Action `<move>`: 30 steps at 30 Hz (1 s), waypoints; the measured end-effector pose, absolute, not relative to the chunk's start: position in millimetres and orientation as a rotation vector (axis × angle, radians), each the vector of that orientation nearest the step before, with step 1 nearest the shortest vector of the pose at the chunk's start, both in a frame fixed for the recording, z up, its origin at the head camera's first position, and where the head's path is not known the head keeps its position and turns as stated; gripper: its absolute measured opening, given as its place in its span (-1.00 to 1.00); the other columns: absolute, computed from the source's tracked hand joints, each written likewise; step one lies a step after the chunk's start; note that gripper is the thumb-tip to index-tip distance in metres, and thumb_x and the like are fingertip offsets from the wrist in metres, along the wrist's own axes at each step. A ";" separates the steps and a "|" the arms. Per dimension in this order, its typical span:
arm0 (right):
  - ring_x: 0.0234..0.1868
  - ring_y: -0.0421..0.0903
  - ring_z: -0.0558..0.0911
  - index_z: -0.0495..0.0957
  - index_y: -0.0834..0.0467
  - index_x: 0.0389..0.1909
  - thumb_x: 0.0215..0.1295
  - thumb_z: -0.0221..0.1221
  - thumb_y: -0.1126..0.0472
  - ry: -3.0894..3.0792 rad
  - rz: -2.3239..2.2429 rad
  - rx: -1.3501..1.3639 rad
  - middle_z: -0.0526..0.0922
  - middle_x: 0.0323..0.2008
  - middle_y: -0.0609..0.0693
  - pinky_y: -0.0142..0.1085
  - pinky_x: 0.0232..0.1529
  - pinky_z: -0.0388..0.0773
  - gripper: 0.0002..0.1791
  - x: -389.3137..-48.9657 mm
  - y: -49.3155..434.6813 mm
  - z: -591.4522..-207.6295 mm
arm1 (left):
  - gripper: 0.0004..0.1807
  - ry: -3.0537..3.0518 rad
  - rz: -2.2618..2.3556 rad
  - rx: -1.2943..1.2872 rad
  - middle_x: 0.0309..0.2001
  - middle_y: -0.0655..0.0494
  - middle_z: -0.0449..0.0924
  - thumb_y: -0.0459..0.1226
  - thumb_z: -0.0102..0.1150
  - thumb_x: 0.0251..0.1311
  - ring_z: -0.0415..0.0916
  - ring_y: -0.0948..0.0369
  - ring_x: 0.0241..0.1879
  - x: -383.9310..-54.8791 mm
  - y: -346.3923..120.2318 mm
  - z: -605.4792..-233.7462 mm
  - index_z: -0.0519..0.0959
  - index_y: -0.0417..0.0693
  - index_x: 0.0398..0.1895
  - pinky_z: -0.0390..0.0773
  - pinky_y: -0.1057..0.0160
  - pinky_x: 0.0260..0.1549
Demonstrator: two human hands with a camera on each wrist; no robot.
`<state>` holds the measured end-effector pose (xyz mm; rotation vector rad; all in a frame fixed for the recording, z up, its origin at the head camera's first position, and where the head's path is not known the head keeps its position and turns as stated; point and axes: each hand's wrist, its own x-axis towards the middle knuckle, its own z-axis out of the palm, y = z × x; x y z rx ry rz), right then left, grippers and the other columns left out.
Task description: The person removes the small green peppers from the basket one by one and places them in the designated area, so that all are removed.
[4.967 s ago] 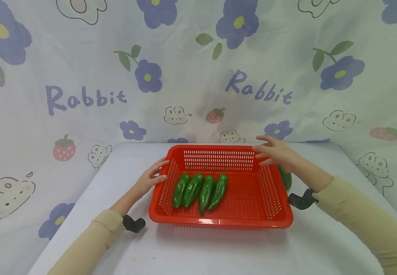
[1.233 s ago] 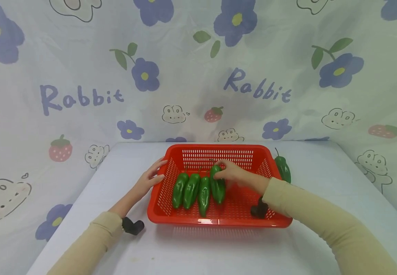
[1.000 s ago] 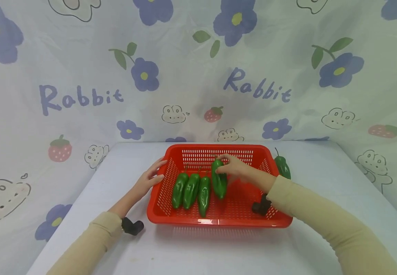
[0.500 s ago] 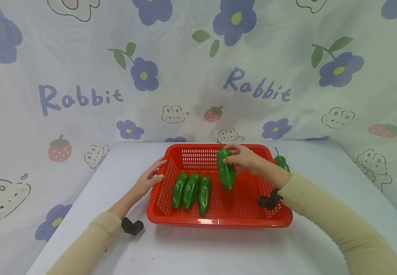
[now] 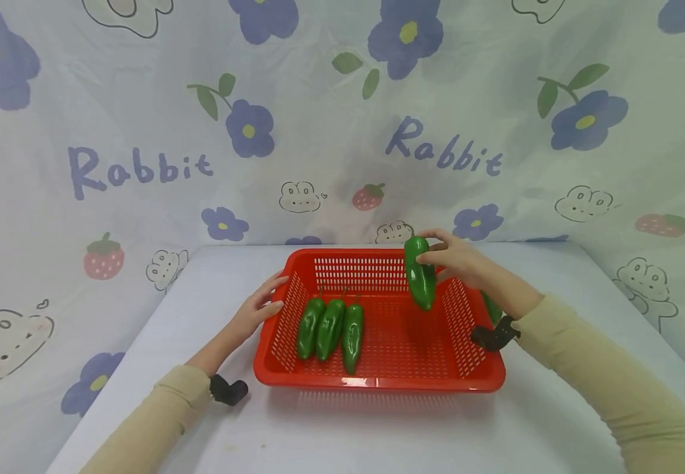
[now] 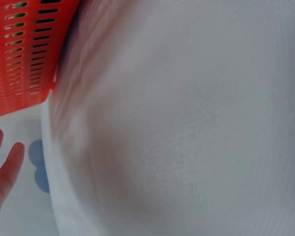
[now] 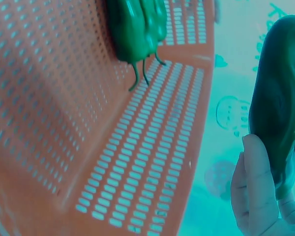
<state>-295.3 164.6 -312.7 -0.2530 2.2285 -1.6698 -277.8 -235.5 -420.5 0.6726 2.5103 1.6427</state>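
My right hand [image 5: 460, 258] pinches a glossy green chili pepper [image 5: 420, 275] near its stem end and holds it raised over the right back part of a red plastic basket [image 5: 372, 383]. In the right wrist view this green pepper [image 7: 280, 93] sits between thumb and fingers. My left hand [image 5: 257, 307] rests on the basket's left rim with its fingers extended. Three more green peppers [image 5: 330, 329] lie side by side in the left half of the basket. Another green pepper [image 5: 491, 307], partly hidden by my right forearm, lies on the table just outside the basket's right wall.
The basket stands on a table with a white cloth [image 5: 319, 441]. A white curtain [image 5: 330, 131] printed with flowers, rabbits and strawberries hangs behind. Each wrist wears a black camera mount [image 5: 228, 390].
The right hand has lifted the fourth pepper from beside the other three and moved it up and to the right. The left hand has stayed on the basket's rim.
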 end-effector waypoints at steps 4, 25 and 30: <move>-0.23 -0.04 0.56 0.07 0.18 0.29 0.18 0.09 0.30 2.247 -1.678 -0.259 0.35 0.01 0.27 -0.11 -0.28 0.61 -0.35 -294.1 177.6 -308.4 | -0.42 2.504 1.647 0.681 0.44 -0.04 -0.17 -0.28 -0.07 0.25 0.18 -0.20 0.20 -277.6 -235.4 -420.0 0.14 -0.12 0.36 0.56 0.18 -0.11; -0.05 0.09 0.49 -0.01 0.15 0.36 0.29 0.04 0.15 2.484 -1.500 -0.205 0.27 0.19 0.36 -0.05 -0.09 0.55 -0.32 -297.5 254.1 -308.3 | -0.42 2.534 1.625 0.670 0.44 -0.06 -0.15 -0.27 -0.07 0.25 0.18 -0.18 0.17 -275.7 -234.8 -419.2 0.14 -0.11 0.36 0.56 0.26 -0.12; -0.02 0.14 0.47 -0.03 0.15 0.37 0.30 0.03 0.13 2.502 -1.472 -0.180 0.26 0.20 0.37 -0.04 -0.08 0.54 -0.31 -299.2 267.5 -309.8 | -0.43 2.514 1.639 0.673 0.44 -0.05 -0.16 -0.29 -0.08 0.26 0.17 -0.20 0.20 -277.2 -235.5 -420.1 0.14 -0.11 0.36 0.57 0.21 -0.12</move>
